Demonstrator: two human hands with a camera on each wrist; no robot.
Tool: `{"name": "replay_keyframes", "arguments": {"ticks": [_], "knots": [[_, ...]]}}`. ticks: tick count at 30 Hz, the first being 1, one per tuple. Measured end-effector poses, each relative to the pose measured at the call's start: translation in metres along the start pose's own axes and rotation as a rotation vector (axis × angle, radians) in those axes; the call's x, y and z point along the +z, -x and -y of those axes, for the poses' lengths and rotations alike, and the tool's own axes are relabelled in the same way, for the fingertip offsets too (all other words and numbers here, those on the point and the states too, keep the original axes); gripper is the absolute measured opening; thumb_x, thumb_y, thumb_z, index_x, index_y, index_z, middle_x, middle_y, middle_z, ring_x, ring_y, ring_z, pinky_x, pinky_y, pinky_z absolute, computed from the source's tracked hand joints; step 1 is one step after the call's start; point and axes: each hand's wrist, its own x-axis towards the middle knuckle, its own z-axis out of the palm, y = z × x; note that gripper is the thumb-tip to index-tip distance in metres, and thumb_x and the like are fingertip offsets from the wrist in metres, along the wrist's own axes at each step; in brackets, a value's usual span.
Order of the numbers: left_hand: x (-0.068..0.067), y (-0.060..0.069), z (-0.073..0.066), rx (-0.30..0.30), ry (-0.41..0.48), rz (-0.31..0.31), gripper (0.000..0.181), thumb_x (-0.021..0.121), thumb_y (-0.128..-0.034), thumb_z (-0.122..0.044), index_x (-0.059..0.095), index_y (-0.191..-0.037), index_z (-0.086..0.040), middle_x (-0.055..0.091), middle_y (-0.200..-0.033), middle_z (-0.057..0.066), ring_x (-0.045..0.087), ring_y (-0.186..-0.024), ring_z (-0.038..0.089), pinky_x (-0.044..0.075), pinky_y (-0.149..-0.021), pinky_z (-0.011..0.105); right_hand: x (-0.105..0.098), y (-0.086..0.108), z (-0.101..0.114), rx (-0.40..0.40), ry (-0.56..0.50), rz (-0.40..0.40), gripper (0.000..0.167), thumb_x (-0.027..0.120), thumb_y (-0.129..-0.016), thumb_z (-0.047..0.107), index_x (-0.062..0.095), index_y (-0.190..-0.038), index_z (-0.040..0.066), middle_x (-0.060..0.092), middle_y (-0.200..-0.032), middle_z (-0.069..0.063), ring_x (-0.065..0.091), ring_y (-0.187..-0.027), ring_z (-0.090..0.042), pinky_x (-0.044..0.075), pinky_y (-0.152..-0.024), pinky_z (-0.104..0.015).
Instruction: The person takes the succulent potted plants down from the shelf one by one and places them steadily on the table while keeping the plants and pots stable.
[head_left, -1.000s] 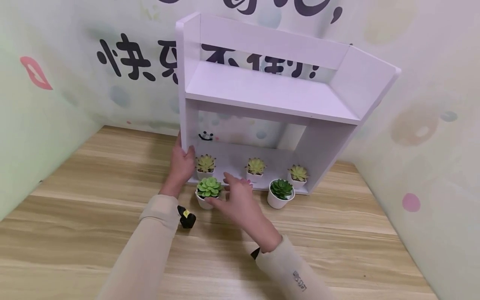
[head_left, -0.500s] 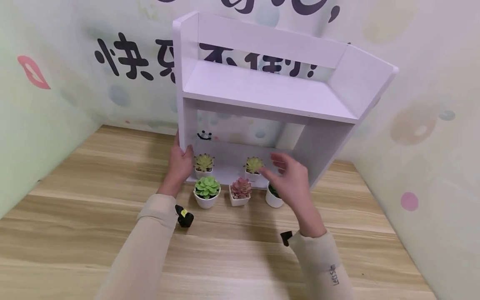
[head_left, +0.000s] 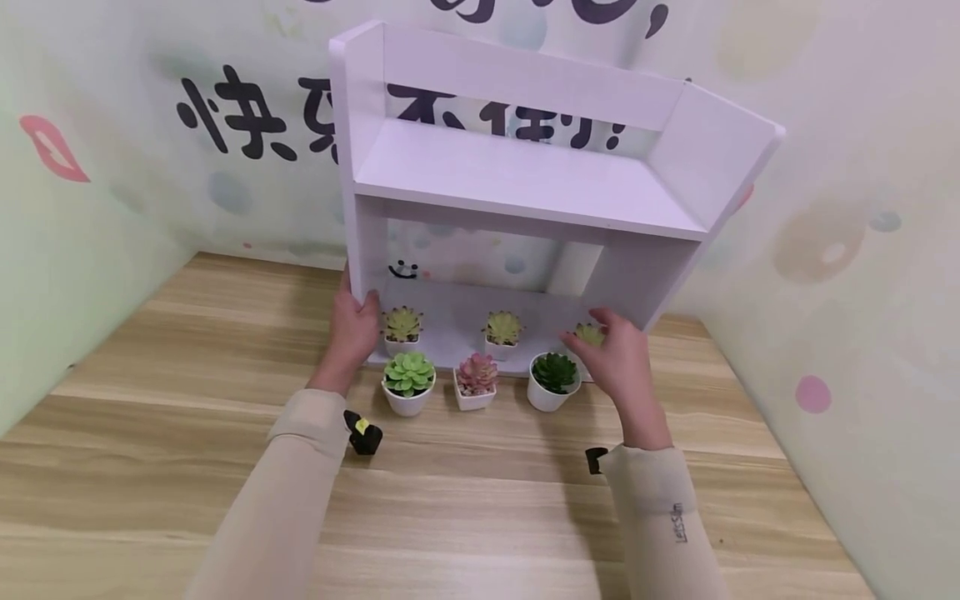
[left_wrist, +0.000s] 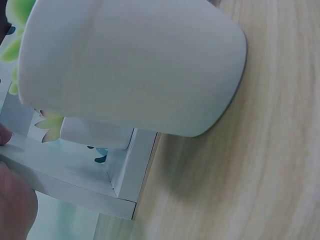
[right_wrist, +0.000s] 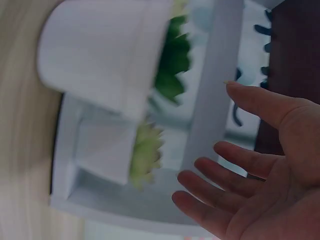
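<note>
Six white-potted green and red succulents [head_left: 476,393] look already set out in and before the white two-tier shelf [head_left: 517,175], left hand [head_left: 354,331] gripping its left, right hand [head_left: 621,354] loose-fingered and empty, remaining work unclear.

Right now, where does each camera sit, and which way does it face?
Head: on the person's head, facing forward and down at the white shelf and potted succulents; left hand, right hand and beige sleeves show.
Left wrist: on that wrist, facing the light green succulent in its white pot; part of the left hand shows.
Right wrist: on that wrist, facing the dark green succulent and a yellow-green one; the right hand's fingers show.
Both wrist views share the shelf.
</note>
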Motion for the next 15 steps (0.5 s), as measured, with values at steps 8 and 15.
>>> {"name": "replay_keyframes", "arguments": {"ticks": [8,15], "knots": [[0.001,-0.001,0.001,-0.013,-0.017,0.005,0.062,0.039,-0.1045,-0.009,0.017,-0.162,-0.014,0.042,-0.154,0.024,0.041,-0.144,0.041,0.032,-0.123,0.056,0.007,-0.007,-0.022,-0.010,0.056,0.000,0.061,0.070,-0.093,0.026,0.052,-0.138,-0.012,0.057,-0.138,-0.034,0.053,-0.129,-0.049,0.045,-0.109,-0.058],[0.000,-0.001,0.003,-0.005,-0.008,-0.008,0.062,0.038,-0.1043,-0.008,0.017,-0.162,-0.012,0.041,-0.155,0.024,0.040,-0.145,0.042,0.032,-0.123,0.056,0.014,-0.014,-0.035,0.013,0.070,0.070,0.067,0.070,-0.093,0.023,0.044,-0.144,-0.012,0.050,-0.144,-0.035,0.047,-0.135,-0.049,0.041,-0.113,-0.058]]}}
